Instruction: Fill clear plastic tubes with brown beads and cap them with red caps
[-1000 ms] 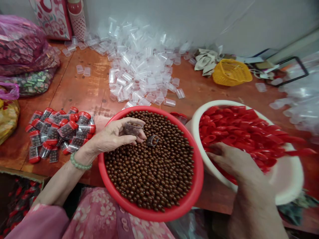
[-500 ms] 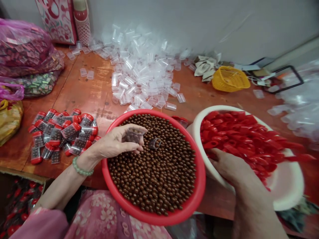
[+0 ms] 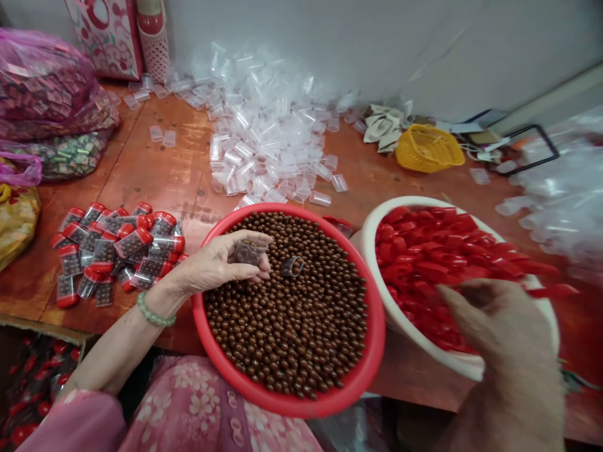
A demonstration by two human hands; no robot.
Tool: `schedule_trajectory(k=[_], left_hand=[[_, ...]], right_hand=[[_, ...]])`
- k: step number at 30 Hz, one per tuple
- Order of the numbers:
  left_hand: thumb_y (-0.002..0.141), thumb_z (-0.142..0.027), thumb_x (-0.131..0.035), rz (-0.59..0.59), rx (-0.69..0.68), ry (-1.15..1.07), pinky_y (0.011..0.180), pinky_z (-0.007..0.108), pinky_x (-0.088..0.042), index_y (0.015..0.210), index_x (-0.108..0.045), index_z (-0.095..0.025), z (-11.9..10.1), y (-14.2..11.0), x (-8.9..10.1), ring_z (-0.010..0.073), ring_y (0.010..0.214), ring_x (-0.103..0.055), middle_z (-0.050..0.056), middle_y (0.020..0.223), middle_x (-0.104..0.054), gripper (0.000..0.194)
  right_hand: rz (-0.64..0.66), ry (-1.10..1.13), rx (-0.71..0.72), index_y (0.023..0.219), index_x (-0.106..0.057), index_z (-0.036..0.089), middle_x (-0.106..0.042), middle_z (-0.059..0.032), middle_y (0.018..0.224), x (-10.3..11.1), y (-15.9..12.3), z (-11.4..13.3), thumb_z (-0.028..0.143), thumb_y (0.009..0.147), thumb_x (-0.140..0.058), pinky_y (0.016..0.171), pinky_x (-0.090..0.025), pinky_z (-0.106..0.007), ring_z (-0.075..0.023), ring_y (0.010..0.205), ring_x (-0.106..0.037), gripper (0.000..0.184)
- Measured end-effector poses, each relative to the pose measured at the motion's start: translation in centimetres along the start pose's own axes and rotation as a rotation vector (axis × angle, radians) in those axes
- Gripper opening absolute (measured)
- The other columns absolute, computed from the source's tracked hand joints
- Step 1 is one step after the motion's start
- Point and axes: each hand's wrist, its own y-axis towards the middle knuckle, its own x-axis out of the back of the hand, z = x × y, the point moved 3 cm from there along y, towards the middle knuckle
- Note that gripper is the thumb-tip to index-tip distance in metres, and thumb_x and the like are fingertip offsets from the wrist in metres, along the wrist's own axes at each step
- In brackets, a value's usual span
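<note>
Left hand [image 3: 214,265]: eight o'clock, gripping clear plastic container [image 3: 249,251] of brown balls [image 3: 254,255].
Right hand [image 3: 506,320]: four o'clock, over red plastic caps [image 3: 419,248]; grip unclear.
Container: best kept mouth-up.

The one view looks out from the wearer's head — forward and steeply down — past the lap [image 3: 188,398], at close range onto the red basin [image 3: 375,339], then across the counter [image 3: 155,169] (a grey wall [image 3: 367,50] closes the top).

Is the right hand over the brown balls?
No, the right hand is over the white bowl of red caps, and the left hand is over the red bowl of brown balls.
</note>
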Motion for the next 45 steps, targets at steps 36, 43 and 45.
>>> schedule_trajectory(k=[36, 43, 45], left_hand=[[0.065, -0.02, -0.083, -0.271, -0.137, -0.151, 0.08, 0.024, -0.045, 0.082, -0.068, -0.015, 0.5, 0.5, -1.2, 0.0083, 0.075, -0.06, -0.002, 0.08, -0.067, 0.023], [0.065, -0.023, -0.082, -0.288, -0.124, -0.08, 0.085, 0.028, -0.047, 0.082, -0.071, -0.015, 0.5, 0.8, -1.7, 0.0113, 0.079, -0.062, 0.0, 0.084, -0.069, 0.022], [0.068, -0.024, -0.08, -0.305, -0.11, -0.012, 0.085, 0.029, -0.047, 0.083, -0.072, -0.015, 0.4, 0.9, -1.9, 0.0123, 0.08, -0.062, 0.001, 0.084, -0.069, 0.019]], right_hand=[[0.093, 1.33, 0.355, 0.078, -0.072, 0.022, -0.074, -0.0016, 0.082, -1.2, -13.1, 19.4, 0.022, 0.074, -0.076, 0.076, -0.059, -0.034, -0.0168, 0.079, -0.069, 0.006], [0.207, 1.292, 0.304, 0.077, -0.072, 0.021, -0.074, -0.0009, 0.075, -0.6, -12.4, 19.2, 0.026, 0.071, -0.079, 0.066, -0.059, -0.029, -0.0149, 0.069, -0.069, 0.011], [0.169, 1.332, 0.259, 0.08, -0.072, 0.021, -0.074, -0.0005, 0.076, -0.9, -12.2, 19.0, 0.026, 0.072, -0.079, 0.065, -0.058, -0.028, -0.0139, 0.067, -0.068, 0.013]])
